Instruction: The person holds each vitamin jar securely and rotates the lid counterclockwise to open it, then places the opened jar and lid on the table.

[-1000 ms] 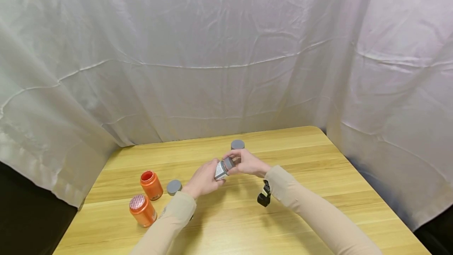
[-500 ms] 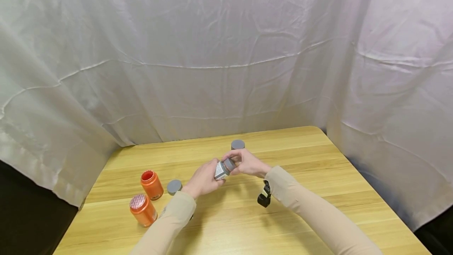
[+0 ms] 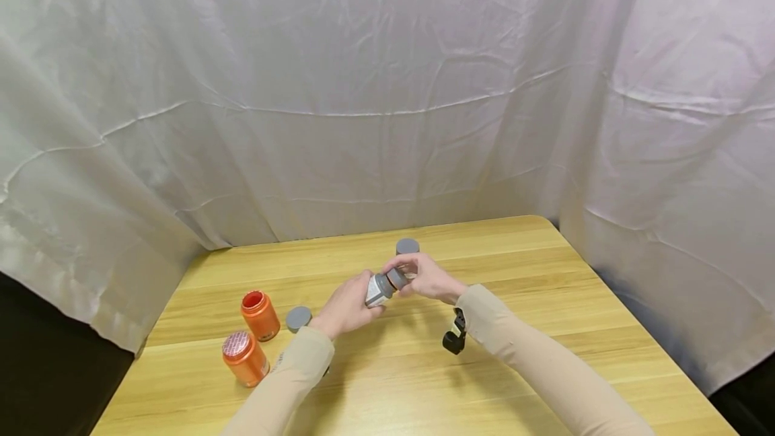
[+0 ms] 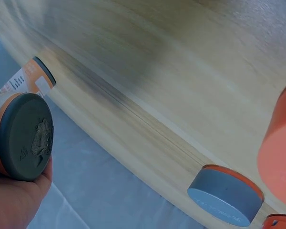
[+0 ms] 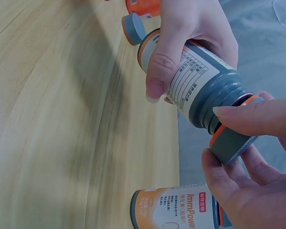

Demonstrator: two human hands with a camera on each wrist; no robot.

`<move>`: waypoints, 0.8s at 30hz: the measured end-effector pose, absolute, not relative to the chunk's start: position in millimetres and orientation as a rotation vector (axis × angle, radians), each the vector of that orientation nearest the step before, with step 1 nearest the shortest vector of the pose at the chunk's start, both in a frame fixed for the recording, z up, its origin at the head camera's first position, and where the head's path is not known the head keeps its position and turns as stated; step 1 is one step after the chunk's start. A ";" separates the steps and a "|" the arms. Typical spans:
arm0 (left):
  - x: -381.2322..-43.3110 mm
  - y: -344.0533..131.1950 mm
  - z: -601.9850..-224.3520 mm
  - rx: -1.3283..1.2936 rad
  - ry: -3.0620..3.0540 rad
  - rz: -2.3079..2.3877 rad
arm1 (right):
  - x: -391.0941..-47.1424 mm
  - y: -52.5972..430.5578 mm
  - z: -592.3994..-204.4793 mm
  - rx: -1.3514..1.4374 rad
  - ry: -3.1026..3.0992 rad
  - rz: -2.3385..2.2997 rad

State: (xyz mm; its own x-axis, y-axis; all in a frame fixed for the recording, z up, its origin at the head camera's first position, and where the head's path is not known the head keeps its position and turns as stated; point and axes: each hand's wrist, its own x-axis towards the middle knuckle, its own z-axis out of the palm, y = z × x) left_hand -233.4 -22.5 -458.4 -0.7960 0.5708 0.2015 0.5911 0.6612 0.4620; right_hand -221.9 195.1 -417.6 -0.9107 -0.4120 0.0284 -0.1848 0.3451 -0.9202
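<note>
My left hand (image 3: 348,305) grips a grey supplement bottle (image 5: 195,81) round its labelled body, the bottle tilted with its neck toward my right hand. Its round grey base (image 4: 26,138) faces the left wrist camera. Thumb and fingers of my right hand (image 3: 431,280) pinch a grey bottle cap (image 5: 231,143) with an orange inner rim. The cap sits askew at the mouth, and the threaded neck (image 5: 221,102) and a dark gap show beside it. Behind my right hand stands a second grey-capped bottle (image 3: 408,246) with an orange-and-white label (image 5: 167,210).
A loose grey cap (image 3: 299,319) lies on the wooden table (image 3: 412,382), left of my left hand. Farther left stand an orange jar (image 3: 260,320) with an uncovered mouth and another orange jar (image 3: 247,360) with a patterned seal on top. Grey cloth (image 3: 339,86) hangs behind the table.
The cap in my right hand has shifted slightly up and right, away from the bottle's neck, and a gap now shows between them. The left hand has hardly moved.
</note>
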 end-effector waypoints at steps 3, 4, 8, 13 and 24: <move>-233.2 -24.0 -459.3 -0.972 -2.825 -0.835 | -222.5 195.8 -419.6 -0.500 2.395 -1.629; -233.1 -24.6 -459.6 -0.966 -2.828 -0.849 | -222.9 196.3 -420.5 -0.490 2.403 -1.634; -232.6 -27.6 -460.5 -0.941 -2.845 -0.919 | -225.4 198.3 -425.7 -0.420 2.423 -1.677; -231.9 -32.0 -462.3 -0.889 -2.858 -1.048 | -227.8 200.4 -433.5 -0.318 2.452 -1.728; -231.7 -41.3 -464.8 -0.734 -2.770 -1.369 | -229.7 197.5 -450.2 -0.148 2.554 -1.693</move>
